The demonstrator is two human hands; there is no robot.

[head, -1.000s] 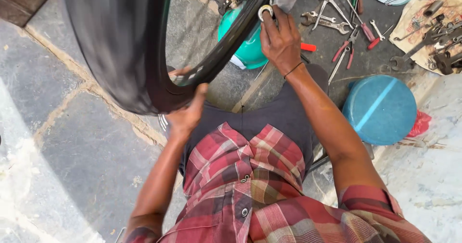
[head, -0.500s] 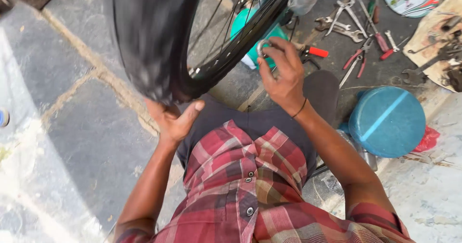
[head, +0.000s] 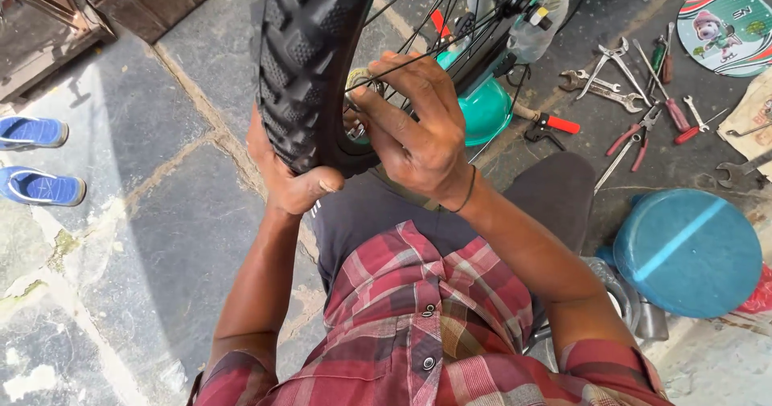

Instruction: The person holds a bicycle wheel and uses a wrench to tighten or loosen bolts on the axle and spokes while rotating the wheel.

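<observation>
A bicycle wheel with a knobby black tyre [head: 301,60] and thin spokes stands upright in front of me. My left hand [head: 285,177] grips the tyre's lower edge from the outside, thumb pressed on the tread. My right hand [head: 414,129] reaches through the spokes at the rim, fingers curled around a small round roll of tape [head: 362,84] held against the rim's inner side. My red plaid shirt and dark trousers fill the bottom of the view.
Pliers, spanners and a red-handled tool [head: 627,108] lie on the dark mat to the right. A teal bowl [head: 486,108] sits behind the wheel, a round blue lid [head: 687,249] at right. Blue sandals [head: 36,185] rest on the stone paving at left.
The wheel has come closer and lower toward my lap. My left hand has shifted from under the tyre to gripping its edge, and my right hand has moved in onto the rim.
</observation>
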